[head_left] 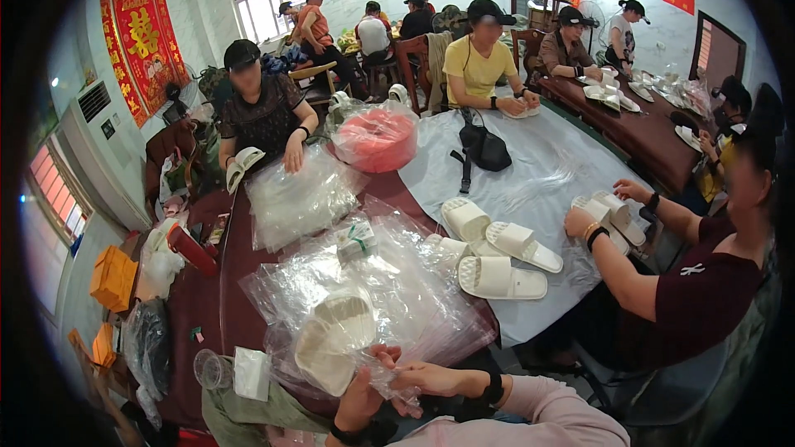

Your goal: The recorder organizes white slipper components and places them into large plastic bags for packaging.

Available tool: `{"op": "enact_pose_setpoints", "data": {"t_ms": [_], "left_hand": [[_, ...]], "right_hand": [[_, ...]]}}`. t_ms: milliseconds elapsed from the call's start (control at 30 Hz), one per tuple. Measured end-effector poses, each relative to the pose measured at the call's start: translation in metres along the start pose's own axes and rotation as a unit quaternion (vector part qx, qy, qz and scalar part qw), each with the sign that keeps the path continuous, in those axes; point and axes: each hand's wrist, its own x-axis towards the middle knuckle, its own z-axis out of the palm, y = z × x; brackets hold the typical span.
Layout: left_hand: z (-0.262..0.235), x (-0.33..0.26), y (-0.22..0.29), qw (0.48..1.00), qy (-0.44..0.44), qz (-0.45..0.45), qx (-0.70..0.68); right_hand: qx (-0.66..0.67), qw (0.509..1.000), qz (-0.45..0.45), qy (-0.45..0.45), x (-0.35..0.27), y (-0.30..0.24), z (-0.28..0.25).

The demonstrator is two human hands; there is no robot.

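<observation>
Both my hands work close together at the near edge of the table. My left hand (359,400) is closed on the crumpled end of a clear plastic bag (379,377). My right hand (432,378) pinches the same plastic from the right side. Just beyond my fingers lies a pair of cream slippers (325,354), tilted on the table; the bag seems to run up to them, but I cannot tell how far it covers them. Under and behind the slippers spreads a stack of flat clear bags (414,302).
More white slippers (503,277) lie to the right on a pale sheet (538,314), beside a co-worker's hands (584,219). Farther off are a black waist bag (484,147), a bagged red roll (374,139) and another bag stack (302,194). At left sits a white tissue pack (251,372).
</observation>
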Motion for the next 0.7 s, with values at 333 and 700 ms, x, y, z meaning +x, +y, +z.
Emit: {"op": "enact_pose_setpoints", "data": {"t_ms": [333,700], "left_hand": [[0.001,0.001,-0.018,0.997,0.078,0.01,0.023],[0.031,0.009,-0.028,0.896,0.137,-0.05,0.419]], "right_hand": [[0.102,0.986,-0.083,-0.106,-0.003,0.023,-0.002],[-0.647,0.559,-0.431,0.289,-0.008,0.033,-0.031]]}}
